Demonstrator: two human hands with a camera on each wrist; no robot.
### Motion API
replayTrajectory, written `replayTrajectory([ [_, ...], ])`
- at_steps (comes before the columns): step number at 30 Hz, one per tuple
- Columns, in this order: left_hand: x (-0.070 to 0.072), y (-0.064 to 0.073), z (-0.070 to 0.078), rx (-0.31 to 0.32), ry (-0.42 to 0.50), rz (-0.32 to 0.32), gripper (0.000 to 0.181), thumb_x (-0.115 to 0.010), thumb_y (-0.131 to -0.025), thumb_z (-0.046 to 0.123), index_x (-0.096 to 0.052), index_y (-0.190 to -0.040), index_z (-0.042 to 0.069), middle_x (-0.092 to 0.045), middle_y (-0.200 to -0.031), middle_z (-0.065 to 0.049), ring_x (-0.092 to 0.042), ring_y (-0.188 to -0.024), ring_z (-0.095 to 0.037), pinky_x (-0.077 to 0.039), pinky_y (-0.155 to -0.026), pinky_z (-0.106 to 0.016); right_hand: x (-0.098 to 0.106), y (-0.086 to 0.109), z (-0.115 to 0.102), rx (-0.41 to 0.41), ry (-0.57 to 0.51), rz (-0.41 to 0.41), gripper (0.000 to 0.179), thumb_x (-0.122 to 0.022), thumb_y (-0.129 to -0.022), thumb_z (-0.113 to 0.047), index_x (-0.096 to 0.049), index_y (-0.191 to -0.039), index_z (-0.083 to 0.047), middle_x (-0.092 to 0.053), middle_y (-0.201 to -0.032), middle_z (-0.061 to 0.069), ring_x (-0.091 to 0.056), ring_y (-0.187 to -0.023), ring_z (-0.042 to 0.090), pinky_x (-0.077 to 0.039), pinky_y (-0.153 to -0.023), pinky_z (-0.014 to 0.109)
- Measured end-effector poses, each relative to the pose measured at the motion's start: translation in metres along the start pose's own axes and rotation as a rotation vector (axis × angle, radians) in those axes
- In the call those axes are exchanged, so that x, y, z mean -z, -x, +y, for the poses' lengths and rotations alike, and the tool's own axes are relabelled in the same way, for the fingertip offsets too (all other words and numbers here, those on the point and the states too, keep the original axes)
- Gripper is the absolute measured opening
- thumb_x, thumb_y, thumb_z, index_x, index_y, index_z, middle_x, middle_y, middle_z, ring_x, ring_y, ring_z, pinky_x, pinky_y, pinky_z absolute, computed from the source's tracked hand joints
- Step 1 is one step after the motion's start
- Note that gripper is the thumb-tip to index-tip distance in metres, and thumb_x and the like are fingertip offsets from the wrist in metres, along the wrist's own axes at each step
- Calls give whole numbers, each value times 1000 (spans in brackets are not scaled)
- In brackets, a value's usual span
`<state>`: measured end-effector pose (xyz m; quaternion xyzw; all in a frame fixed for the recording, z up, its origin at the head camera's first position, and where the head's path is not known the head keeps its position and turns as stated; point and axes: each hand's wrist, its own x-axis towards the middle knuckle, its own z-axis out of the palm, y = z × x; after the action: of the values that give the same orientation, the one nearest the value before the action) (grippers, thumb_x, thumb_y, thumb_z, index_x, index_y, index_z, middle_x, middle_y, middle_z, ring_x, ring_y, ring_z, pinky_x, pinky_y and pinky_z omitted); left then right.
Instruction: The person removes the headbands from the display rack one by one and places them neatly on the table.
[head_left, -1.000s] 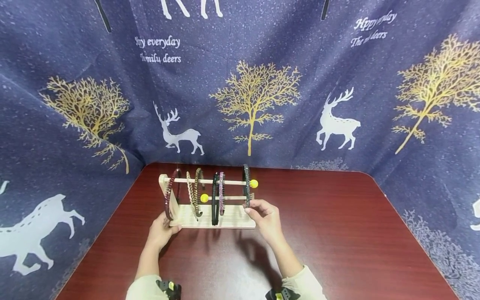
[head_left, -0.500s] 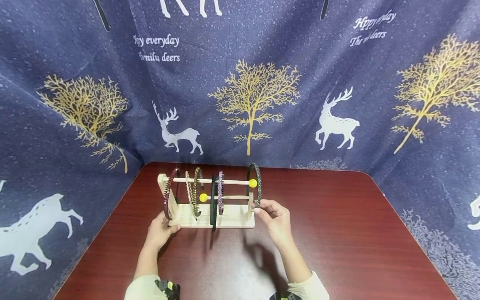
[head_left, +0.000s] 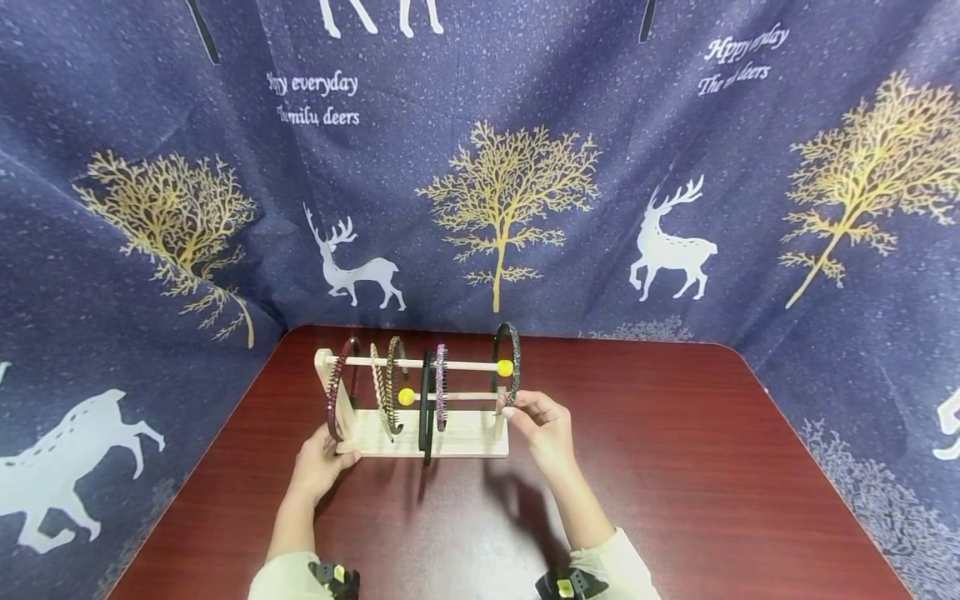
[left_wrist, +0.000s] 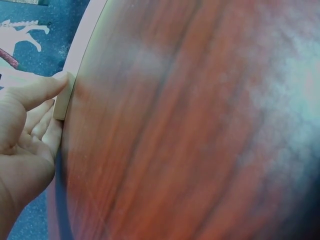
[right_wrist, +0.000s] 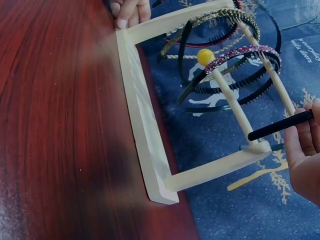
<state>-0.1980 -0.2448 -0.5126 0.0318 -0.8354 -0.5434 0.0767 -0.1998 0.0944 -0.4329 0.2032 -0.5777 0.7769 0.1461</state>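
Observation:
A wooden headband stand has two rods tipped with yellow balls. My left hand grips the left end of its base, thumb on top; the left wrist view shows only a corner of that wood. My right hand pinches the lower end of a dark glittery headband beside the upper rod's yellow ball. Whether the rod's tip is still inside its loop, I cannot tell. On the rods hang a dark red headband, a pale braided one, a gold-brown one, a black headband and a pink-purple glittery headband.
The stand rests on a reddish-brown wooden table near its back edge. Behind hangs a dark blue cloth printed with deer and trees. The lower rod's yellow ball points left.
My right hand has drawn the dark glittery headband rightward along the upper rod to the ball, then slightly up and back left. The black headband has swung a little. My left hand keeps its grip.

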Motion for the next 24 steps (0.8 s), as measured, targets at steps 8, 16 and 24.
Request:
replayTrajectory([
  [8,1,1,0,7,7,-1,38,-71,-75,-7,-50,-106,-7,-45,-128,-33,-39,-123,-40,-33,-102,-41,0,-7,6,-2,-84,44,9,-64,-79,12,-58,-84,9,-68,-88,15,-66,-84,23,-53,-79,32],
  [16,0,-2,-2,2,8,-2,41,-71,-75,-7,-51,-110,-8,-46,-126,-34,-40,-123,-41,-34,-101,-41,4,-10,2,-1,-115,67,11,-63,-79,13,-61,-88,6,-68,-87,18,-66,-83,24,-53,-79,33],
  [24,1,0,-2,-14,-11,6,38,-71,-74,-7,-51,-107,-7,-46,-125,-34,-42,-121,-41,-35,-100,-42,12,-10,-11,31,-77,71,14,-61,-80,14,-62,-90,4,-68,-86,15,-67,-83,22,-53,-78,30],
])
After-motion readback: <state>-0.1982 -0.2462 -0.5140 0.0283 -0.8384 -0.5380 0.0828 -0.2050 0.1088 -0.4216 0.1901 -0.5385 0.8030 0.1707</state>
